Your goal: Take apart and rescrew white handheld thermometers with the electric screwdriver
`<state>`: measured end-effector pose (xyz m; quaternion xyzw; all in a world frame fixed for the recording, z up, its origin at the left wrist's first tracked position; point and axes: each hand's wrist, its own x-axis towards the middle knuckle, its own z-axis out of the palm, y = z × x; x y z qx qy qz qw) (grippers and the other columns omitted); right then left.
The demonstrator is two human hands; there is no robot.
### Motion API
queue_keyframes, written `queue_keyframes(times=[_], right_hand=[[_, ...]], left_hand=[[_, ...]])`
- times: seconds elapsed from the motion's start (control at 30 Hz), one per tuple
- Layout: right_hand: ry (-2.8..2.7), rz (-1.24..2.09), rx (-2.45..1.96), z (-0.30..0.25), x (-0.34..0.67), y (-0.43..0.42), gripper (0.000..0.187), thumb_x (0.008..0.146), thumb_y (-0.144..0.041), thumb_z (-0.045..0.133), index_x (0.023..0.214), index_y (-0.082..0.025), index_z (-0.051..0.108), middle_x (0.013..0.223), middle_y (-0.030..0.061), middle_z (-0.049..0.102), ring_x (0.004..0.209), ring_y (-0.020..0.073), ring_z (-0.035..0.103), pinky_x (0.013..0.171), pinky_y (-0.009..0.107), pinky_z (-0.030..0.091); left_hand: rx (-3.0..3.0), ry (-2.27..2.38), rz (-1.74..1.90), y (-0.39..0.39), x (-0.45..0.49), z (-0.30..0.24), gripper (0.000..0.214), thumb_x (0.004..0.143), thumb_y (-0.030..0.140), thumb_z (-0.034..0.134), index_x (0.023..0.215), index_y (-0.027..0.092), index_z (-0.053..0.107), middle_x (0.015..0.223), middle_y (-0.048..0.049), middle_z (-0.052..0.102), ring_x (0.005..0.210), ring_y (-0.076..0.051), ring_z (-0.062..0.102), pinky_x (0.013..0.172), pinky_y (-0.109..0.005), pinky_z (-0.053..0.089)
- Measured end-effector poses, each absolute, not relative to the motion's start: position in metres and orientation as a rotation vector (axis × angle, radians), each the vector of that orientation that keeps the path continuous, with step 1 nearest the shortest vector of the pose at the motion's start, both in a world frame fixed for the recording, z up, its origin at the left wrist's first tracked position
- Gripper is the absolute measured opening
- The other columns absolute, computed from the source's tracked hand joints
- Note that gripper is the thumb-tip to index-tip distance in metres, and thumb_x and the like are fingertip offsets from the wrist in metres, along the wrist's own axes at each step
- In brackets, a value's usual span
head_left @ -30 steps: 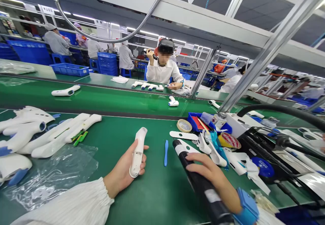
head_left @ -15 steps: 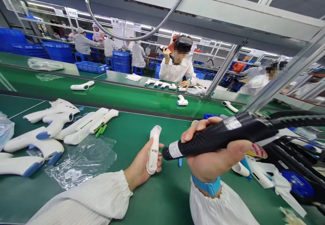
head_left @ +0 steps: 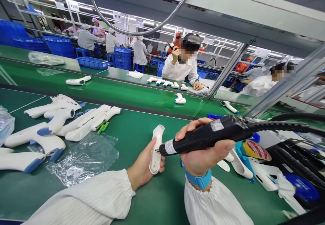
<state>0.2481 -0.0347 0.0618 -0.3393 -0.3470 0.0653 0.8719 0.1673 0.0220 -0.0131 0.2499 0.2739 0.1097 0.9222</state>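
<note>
Right there, green belt (head_left: 170, 201) gives a lane between the sleeves (head_left: 86, 198)! Up top, the black driver (head_left: 203, 137) spans across to the left hand (head_left: 143, 162), its cable (head_left: 279, 127) walls off the right, and a plastic bag (head_left: 81, 159) sits just left.

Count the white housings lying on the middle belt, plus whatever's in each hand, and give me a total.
White housings on the middle belt: 3
White housing in the left hand: 1
Corded electric screwdriver in the right hand: 1
Total: 5
</note>
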Motion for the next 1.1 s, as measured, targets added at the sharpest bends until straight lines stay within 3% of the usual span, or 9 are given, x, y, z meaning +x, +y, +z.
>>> queue_keyframes(times=[0.27, 0.47, 0.63, 0.87, 1.0, 1.1], right_hand=[[-0.74, 0.167, -0.739, 0.055, 0.247, -0.033, 0.054, 0.068, -0.072, 0.045, 0.081, -0.02, 0.052, 0.057, -0.0041, 0.053, 0.038, 0.0122, 0.053, 0.035, 0.023, 0.041], [-0.74, 0.191, -0.746, 0.053, 0.245, -0.036, 0.055, 0.066, -0.069, 0.053, 0.092, -0.021, 0.052, 0.07, -0.0024, 0.057, 0.043, 0.0133, 0.057, 0.037, 0.025, 0.043], [-0.743, 0.181, -0.742, 0.055, 0.245, -0.038, 0.054, 0.066, -0.07, 0.052, 0.084, -0.02, 0.051, 0.057, -0.0045, 0.055, 0.04, 0.0133, 0.055, 0.037, 0.025, 0.043], [-0.729, 0.116, -0.745, 0.062, 0.247, -0.043, 0.054, 0.067, -0.072, 0.047, 0.082, -0.02, 0.051, 0.057, -0.005, 0.054, 0.039, 0.0124, 0.053, 0.035, 0.024, 0.041], [-0.669, 0.092, -0.724, 0.068, 0.249, -0.054, 0.053, 0.064, -0.071, 0.049, 0.082, -0.021, 0.052, 0.059, -0.0053, 0.053, 0.038, 0.0126, 0.052, 0.034, 0.024, 0.04], [-0.624, 0.037, -0.746, 0.071, 0.253, -0.06, 0.055, 0.063, -0.073, 0.046, 0.08, -0.021, 0.052, 0.059, -0.0053, 0.053, 0.036, 0.0126, 0.052, 0.033, 0.024, 0.038]], left_hand=[[0.533, 0.574, 0.234, 0.018, 0.166, -0.017, 0.042, 0.085, 0.051, 0.036, 0.069, 0.015, 0.05, 0.049, 0.0012, 0.049, 0.037, -0.009, 0.044, 0.038, -0.021, 0.035], [0.566, 0.568, 0.24, 0.017, 0.165, -0.018, 0.044, 0.084, 0.055, 0.037, 0.071, 0.015, 0.05, 0.049, 0.0016, 0.048, 0.037, -0.009, 0.043, 0.038, -0.021, 0.034], [0.573, 0.57, 0.23, 0.016, 0.165, -0.014, 0.041, 0.084, 0.054, 0.037, 0.072, 0.017, 0.048, 0.044, 0.0034, 0.045, 0.034, -0.008, 0.04, 0.035, -0.019, 0.03], [0.605, 0.58, 0.227, 0.016, 0.165, -0.013, 0.04, 0.084, 0.054, 0.037, 0.074, 0.017, 0.049, 0.047, 0.0028, 0.048, 0.034, -0.008, 0.04, 0.034, -0.019, 0.03], [0.615, 0.564, 0.202, 0.019, 0.163, -0.011, 0.033, 0.082, 0.049, 0.045, 0.08, 0.017, 0.051, 0.048, 0.0034, 0.047, 0.035, -0.007, 0.04, 0.034, -0.019, 0.03], [0.634, 0.529, 0.218, 0.021, 0.161, -0.011, 0.021, 0.078, 0.032, 0.057, 0.088, 0.016, 0.051, 0.051, 0.0037, 0.049, 0.037, -0.006, 0.041, 0.035, -0.017, 0.028]])
